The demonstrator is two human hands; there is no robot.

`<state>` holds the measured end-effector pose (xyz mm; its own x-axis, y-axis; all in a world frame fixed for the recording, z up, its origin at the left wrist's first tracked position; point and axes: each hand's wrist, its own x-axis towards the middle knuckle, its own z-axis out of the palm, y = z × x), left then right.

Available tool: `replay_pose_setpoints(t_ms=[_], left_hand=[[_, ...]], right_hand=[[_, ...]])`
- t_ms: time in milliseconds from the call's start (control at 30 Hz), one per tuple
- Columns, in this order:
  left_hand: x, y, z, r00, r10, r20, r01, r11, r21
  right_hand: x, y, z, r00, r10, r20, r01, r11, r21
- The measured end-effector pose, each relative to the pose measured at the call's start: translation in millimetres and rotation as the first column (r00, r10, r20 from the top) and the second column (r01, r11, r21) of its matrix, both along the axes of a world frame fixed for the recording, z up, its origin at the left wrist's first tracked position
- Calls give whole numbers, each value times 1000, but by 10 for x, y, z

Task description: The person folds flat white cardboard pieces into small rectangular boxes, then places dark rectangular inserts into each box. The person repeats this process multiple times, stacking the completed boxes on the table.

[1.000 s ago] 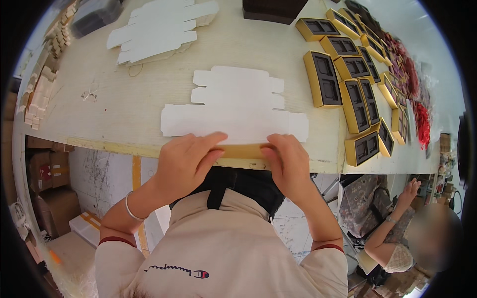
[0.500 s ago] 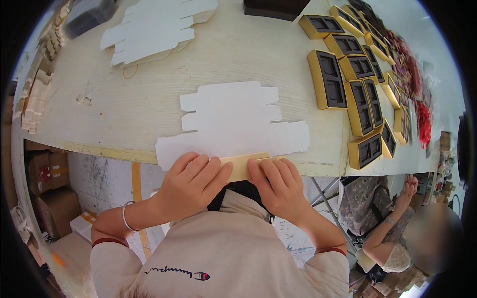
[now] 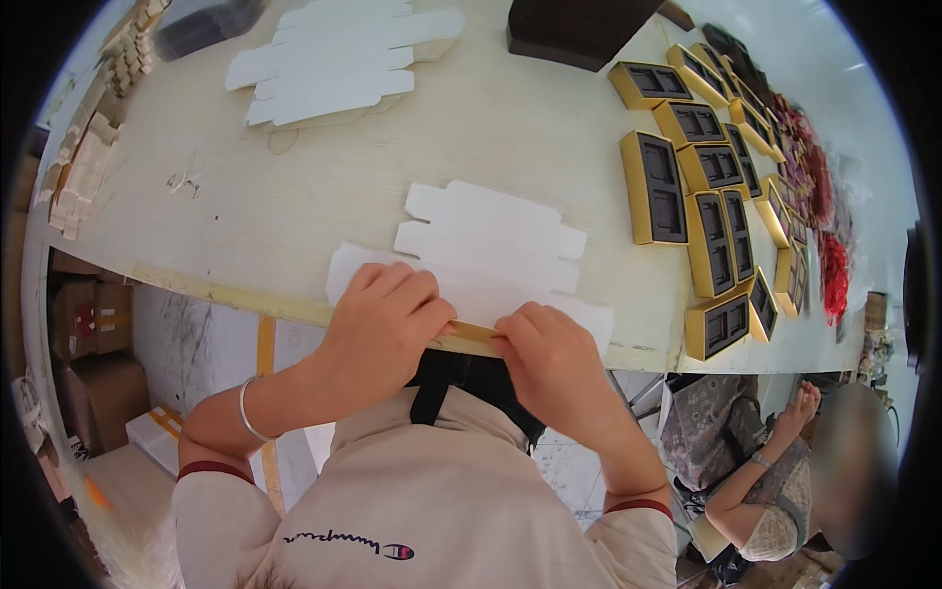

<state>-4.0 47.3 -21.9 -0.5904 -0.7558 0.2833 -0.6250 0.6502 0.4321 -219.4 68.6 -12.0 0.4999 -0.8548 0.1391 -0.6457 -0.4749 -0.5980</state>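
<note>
A flat white cardboard box blank (image 3: 491, 236) with cut tabs lies at the table's near edge, turned slightly askew. Along its near side a gold strip (image 3: 473, 334) shows, seemingly a folded-up flap of the same blank. My left hand (image 3: 385, 324) grips this near edge, its fingers curled over it. My right hand (image 3: 557, 363) pinches the same edge a little to the right, thumb and fingers closed. Both hands cover the ends of the gold strip, so its full length is hidden.
More white blanks (image 3: 324, 64) lie stacked at the far left. Gold boxes with dark inserts (image 3: 654, 187) crowd the right side near red material (image 3: 834, 265). A dark brown box (image 3: 579, 29) stands at the back. A co-worker's hand (image 3: 800, 407) shows at lower right.
The blank has turned clockwise and its near edge is bent further, so less gold shows. Both hands are still on it; the view has shifted slightly.
</note>
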Motion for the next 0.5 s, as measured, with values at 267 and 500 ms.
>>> replay_pose_setpoints(t_ms=[267,500], left_hand=[[-28,5,157,901,434,19,-394,836,-382],[-20,-56,168,965,261,38,-262,928,266]], right_hand=[[487,147,-155,934,-232,270,221,973,73],[332,105,-27,682,-252,687,-147,873,465]])
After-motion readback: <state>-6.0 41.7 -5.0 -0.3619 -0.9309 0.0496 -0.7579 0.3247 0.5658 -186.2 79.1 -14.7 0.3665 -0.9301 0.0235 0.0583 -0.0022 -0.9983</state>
